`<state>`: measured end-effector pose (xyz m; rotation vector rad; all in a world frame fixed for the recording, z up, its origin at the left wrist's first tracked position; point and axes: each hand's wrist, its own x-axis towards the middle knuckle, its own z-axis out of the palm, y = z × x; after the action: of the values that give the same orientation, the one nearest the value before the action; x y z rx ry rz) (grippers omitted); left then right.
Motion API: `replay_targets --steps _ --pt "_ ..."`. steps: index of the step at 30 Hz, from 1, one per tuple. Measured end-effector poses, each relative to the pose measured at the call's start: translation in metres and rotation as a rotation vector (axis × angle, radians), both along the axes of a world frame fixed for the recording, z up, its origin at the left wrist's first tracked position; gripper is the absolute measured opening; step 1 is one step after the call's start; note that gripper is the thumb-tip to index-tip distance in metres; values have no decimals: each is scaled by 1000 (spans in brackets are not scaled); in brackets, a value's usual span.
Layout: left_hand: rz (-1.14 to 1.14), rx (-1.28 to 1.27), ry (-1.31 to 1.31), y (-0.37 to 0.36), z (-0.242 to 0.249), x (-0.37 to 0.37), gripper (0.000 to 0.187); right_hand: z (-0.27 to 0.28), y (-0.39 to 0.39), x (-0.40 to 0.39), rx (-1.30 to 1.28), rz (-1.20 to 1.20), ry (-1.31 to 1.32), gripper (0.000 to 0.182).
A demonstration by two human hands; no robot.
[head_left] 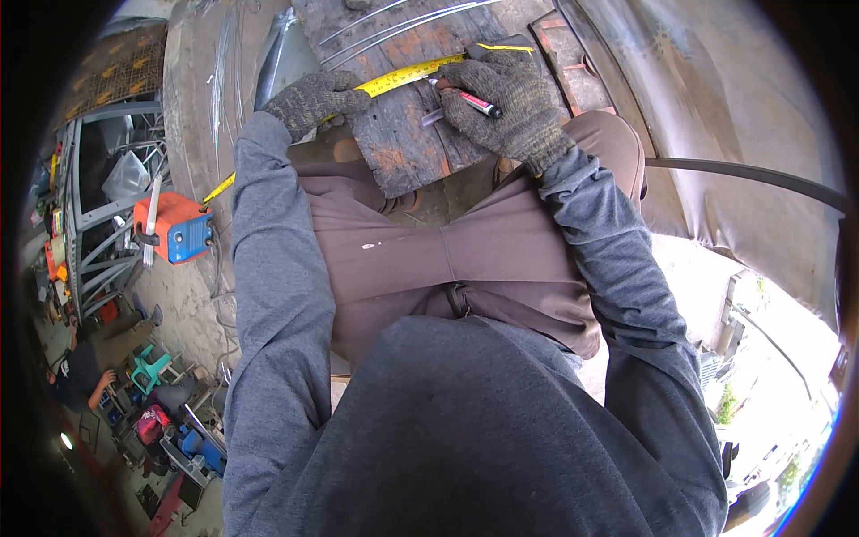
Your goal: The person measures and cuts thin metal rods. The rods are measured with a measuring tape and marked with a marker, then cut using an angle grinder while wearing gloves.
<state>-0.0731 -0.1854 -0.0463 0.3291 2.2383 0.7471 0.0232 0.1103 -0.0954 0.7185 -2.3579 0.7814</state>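
Note:
A yellow tape measure (403,79) runs across a worn wooden board (398,134), its blade drawn out between my two gloved hands. My left hand (320,98) has its fingers closed on the blade, and more tape shows beyond it at the lower left. In my right hand (503,106) is a marker (474,100) with a red and white barrel, its tip pointing left near the tape's edge. The dark tape case (501,45) lies just above that hand, partly covered by its fingers. Thin metal rods (407,31) lie on the board's upper part.
Bent sheet metal (284,58) stands beside my left hand. An orange and blue machine (176,230) sits on the floor at left, near a metal frame (89,215). Farther down are a green stool (150,369) and another person (79,376). A rusty metal frame (573,67) lies at right.

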Motion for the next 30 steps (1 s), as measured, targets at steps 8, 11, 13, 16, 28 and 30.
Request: replay_targets --steps 8,11,13,16,28,30 --pt "-2 -9 -24 2 4 1 47 6 0 0 -12 12 3 34" --pt "3 -3 -27 2 4 1 47 9 0 2 -42 19 -43 34" --pt "0 -1 -30 0 3 0 47 10 0 2 -80 27 -110 34" --pt "9 31 -51 0 1 -1 47 11 0 2 -128 35 -171 30" --pt "17 -15 -15 2 3 -1 46 13 -17 22 493 130 -12 43" --pt "-15 -10 -34 4 9 1 45 17 -17 23 478 169 -24 41"
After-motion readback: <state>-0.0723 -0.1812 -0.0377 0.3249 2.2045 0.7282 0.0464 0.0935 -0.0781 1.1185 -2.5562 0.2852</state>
